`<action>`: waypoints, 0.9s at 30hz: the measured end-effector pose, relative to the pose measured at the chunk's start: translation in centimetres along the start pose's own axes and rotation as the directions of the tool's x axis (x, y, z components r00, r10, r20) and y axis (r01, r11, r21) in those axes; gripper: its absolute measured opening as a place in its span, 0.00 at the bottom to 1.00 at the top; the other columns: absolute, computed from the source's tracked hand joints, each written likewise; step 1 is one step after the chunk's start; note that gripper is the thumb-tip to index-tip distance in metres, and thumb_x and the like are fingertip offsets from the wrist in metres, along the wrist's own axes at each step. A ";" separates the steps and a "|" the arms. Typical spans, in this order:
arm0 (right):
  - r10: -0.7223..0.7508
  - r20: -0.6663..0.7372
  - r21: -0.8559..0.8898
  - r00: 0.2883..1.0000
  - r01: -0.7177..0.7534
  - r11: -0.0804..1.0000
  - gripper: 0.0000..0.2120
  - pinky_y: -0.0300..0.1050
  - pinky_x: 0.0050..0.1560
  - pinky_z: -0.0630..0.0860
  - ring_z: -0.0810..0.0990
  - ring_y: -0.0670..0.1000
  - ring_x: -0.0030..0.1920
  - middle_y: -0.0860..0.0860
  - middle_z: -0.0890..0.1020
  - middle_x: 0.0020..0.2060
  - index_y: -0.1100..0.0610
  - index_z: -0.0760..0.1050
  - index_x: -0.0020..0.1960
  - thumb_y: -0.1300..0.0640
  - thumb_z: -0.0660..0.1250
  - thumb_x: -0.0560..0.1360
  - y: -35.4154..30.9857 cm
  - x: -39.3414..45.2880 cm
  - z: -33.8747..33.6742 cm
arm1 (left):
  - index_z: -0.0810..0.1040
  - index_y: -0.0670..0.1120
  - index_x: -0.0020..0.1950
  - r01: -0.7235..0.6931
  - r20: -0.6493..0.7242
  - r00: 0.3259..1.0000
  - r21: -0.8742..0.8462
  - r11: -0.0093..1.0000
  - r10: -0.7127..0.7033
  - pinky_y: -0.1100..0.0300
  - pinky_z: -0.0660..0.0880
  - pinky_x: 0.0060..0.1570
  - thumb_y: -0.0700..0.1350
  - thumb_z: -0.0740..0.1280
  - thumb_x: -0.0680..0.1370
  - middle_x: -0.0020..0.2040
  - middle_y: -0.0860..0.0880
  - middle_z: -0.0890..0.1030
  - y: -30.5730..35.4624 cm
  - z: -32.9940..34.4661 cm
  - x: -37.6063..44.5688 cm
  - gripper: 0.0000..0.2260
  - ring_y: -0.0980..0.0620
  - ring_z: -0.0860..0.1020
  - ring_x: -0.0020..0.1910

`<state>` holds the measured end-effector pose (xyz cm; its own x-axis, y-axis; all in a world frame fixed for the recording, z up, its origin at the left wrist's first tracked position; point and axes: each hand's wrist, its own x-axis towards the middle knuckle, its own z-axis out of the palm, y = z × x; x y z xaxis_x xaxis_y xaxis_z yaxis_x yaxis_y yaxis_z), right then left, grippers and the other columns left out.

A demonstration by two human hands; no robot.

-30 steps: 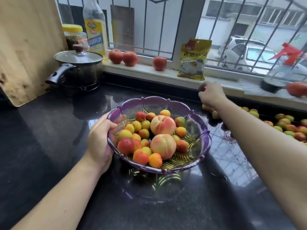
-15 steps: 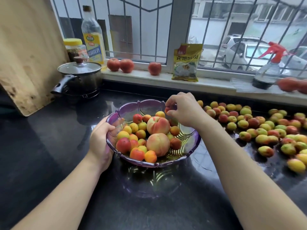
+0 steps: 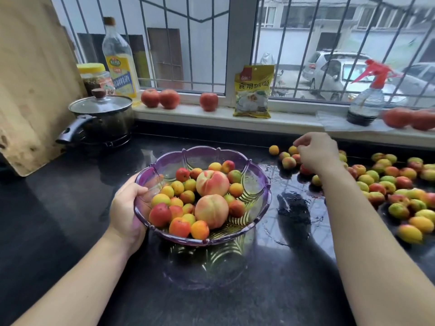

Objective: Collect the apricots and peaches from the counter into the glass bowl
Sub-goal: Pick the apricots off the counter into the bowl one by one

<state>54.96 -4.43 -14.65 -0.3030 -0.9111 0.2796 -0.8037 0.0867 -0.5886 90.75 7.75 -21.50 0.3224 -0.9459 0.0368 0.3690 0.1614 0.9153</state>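
Fingers of the right hand [image 3: 316,152] curl over counter apricots [image 3: 386,184], grip contents unclear; left hand [image 3: 127,210] clasps the bowl [image 3: 256,184] rim.

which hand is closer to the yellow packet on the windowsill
Right. The right hand hovers over the counter apricots just below-right of the yellow packet; the left hand grips the bowl's near-left rim, farther away.

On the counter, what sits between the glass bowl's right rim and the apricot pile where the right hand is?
In the head view, only bare wet black counter lies between the glass bowl and the apricots by the right hand; no fruit there.
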 end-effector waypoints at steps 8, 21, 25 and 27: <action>-0.134 0.292 -0.475 0.947 0.265 0.839 0.24 0.57 0.64 0.74 0.75 0.62 0.64 0.58 0.75 0.66 0.51 0.71 0.73 0.58 0.65 0.77 -3.0 3.4 6.1 | 0.80 0.38 0.66 0.020 -0.035 0.999 0.012 1.000 -0.019 0.33 0.73 0.71 0.36 0.54 0.81 0.64 0.32 0.82 -0.1 0.0 0.0 0.19 0.31 0.80 0.65; -0.272 0.244 0.076 0.931 0.261 0.962 0.14 0.48 0.52 0.77 0.81 0.54 0.53 0.51 0.83 0.52 0.53 0.79 0.61 0.48 0.67 0.80 -7.3 -1.6 0.5 | 0.82 0.38 0.63 0.005 0.000 1.000 0.002 1.000 -0.005 0.37 0.76 0.67 0.42 0.61 0.70 0.60 0.34 0.84 -0.1 0.0 0.3 0.23 0.34 0.83 0.61; -0.424 0.484 0.197 0.766 0.376 0.905 0.08 0.32 0.35 0.76 0.81 0.37 0.39 0.44 0.82 0.46 0.46 0.78 0.55 0.47 0.71 0.77 -8.4 -9.3 -5.3 | 0.78 0.33 0.67 0.013 -0.013 1.000 -0.005 1.000 -0.014 0.34 0.75 0.70 0.41 0.61 0.70 0.64 0.30 0.81 0.1 0.1 0.2 0.27 0.29 0.79 0.66; -0.423 0.538 0.031 0.729 0.485 0.874 0.09 0.37 0.43 0.78 0.81 0.40 0.46 0.42 0.81 0.47 0.43 0.78 0.56 0.47 0.73 0.76 -8.0 -10.6 -5.0 | 0.77 0.32 0.68 0.022 -0.017 1.000 -0.017 1.000 -0.022 0.34 0.75 0.69 0.41 0.61 0.70 0.65 0.30 0.81 0.2 0.1 0.1 0.28 0.29 0.79 0.66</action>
<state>62.07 6.57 -9.10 0.3950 -0.9176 0.0445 -0.8337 -0.3784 -0.4022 90.75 7.68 -21.32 0.3286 -0.9444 0.0096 0.3911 0.1454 0.9088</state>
